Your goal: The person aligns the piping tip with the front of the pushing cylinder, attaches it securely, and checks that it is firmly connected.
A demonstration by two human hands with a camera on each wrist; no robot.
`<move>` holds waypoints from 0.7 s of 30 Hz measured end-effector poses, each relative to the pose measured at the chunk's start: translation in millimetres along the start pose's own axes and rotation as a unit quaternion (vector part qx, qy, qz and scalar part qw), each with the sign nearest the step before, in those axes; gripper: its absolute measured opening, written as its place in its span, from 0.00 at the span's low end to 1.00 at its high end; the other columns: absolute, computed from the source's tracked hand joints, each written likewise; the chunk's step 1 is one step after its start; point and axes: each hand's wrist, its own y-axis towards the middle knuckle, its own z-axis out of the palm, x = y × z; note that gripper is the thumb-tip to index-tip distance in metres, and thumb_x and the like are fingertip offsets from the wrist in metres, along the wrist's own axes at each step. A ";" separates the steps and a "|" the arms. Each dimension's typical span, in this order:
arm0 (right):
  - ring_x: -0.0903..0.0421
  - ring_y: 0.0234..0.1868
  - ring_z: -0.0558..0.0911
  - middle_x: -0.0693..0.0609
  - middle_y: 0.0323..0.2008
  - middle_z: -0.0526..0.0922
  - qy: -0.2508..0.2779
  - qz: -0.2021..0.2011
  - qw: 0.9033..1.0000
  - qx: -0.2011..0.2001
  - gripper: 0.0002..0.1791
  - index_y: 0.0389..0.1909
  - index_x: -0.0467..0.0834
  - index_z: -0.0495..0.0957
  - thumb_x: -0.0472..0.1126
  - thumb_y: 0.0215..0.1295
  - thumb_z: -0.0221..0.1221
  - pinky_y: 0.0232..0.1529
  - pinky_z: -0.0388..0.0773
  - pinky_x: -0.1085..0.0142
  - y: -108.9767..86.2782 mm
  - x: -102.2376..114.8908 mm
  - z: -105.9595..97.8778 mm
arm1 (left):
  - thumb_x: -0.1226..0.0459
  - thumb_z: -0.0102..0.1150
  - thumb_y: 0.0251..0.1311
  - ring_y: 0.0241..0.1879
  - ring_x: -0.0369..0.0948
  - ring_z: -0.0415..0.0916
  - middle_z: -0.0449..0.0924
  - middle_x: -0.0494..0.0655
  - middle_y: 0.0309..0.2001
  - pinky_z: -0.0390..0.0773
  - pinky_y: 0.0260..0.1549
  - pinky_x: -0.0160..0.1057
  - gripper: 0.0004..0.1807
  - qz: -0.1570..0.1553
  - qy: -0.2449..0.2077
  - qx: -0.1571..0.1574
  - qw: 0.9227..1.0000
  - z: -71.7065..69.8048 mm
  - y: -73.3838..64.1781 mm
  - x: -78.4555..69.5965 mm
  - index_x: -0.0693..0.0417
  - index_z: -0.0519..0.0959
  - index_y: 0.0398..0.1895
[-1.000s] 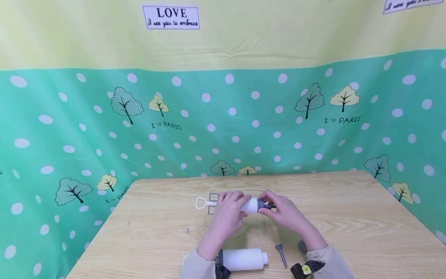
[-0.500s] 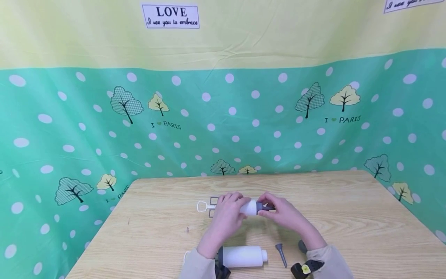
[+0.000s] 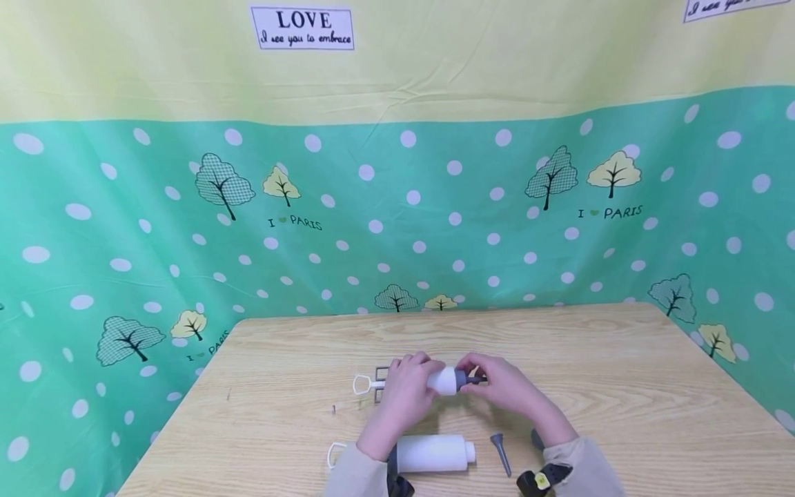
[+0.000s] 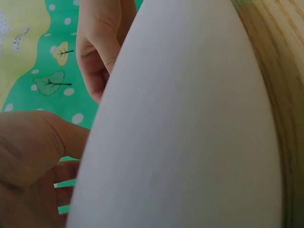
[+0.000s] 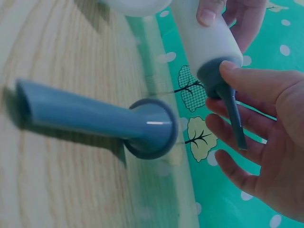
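A white syringe (image 3: 442, 381) with a grey screw-on nozzle (image 3: 461, 380) lies crosswise above the table, held by both hands. My left hand (image 3: 406, 388) grips its barrel, and a white loop handle (image 3: 363, 384) sticks out to the left. At the other end my right hand (image 3: 504, 384) pinches the nozzle's collar. In the right wrist view, the thumb presses the collar while the other fingers lie behind the nozzle's thin tip. A second white syringe (image 3: 433, 453) lies under my left wrist; a large white barrel (image 4: 180, 118) fills much of the left wrist view.
A loose grey nozzle (image 3: 500, 455) lies on the wooden table (image 3: 652, 414), right of the second syringe. Beside my right wrist a dark grey rounded piece (image 3: 537, 440) is partly hidden. A tiny dark mark or bit (image 3: 333, 409) shows on the left. A patterned cloth (image 3: 410, 221) hangs behind.
Both hands and the held syringe have come slightly down and toward me. The second syringe has shifted a little away from me, and more of its loop handle shows.
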 end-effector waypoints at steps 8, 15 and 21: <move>0.59 0.37 0.76 0.56 0.38 0.79 -0.002 0.017 1.000 0.025 0.15 0.44 0.46 0.75 0.41 0.54 0.61 0.36 0.73 0.64 0.2 -2.4 3.8 | 0.64 0.70 0.37 0.36 0.39 0.73 0.79 0.42 0.37 0.68 0.36 0.38 0.22 -0.020 -0.007 0.025 0.999 7.1 -1.5 1.0 0.46 0.81 0.43; 0.58 0.36 0.76 0.53 0.36 0.79 0.003 0.022 0.999 0.042 0.14 0.43 0.45 0.75 0.39 0.55 0.61 0.35 0.74 0.63 -0.4 -2.0 5.0 | 0.62 0.72 0.34 0.32 0.38 0.73 0.79 0.41 0.35 0.65 0.31 0.35 0.23 -0.023 -0.010 0.036 0.999 12.3 -2.9 1.6 0.48 0.81 0.41; 0.59 0.34 0.76 0.54 0.34 0.79 0.000 0.022 0.998 0.051 0.13 0.41 0.45 0.75 0.39 0.53 0.62 0.32 0.73 0.66 -1.0 -3.5 7.0 | 0.62 0.72 0.34 0.31 0.38 0.72 0.78 0.41 0.34 0.65 0.31 0.35 0.22 -0.024 -0.008 0.046 0.999 12.3 -4.4 -0.4 0.48 0.81 0.40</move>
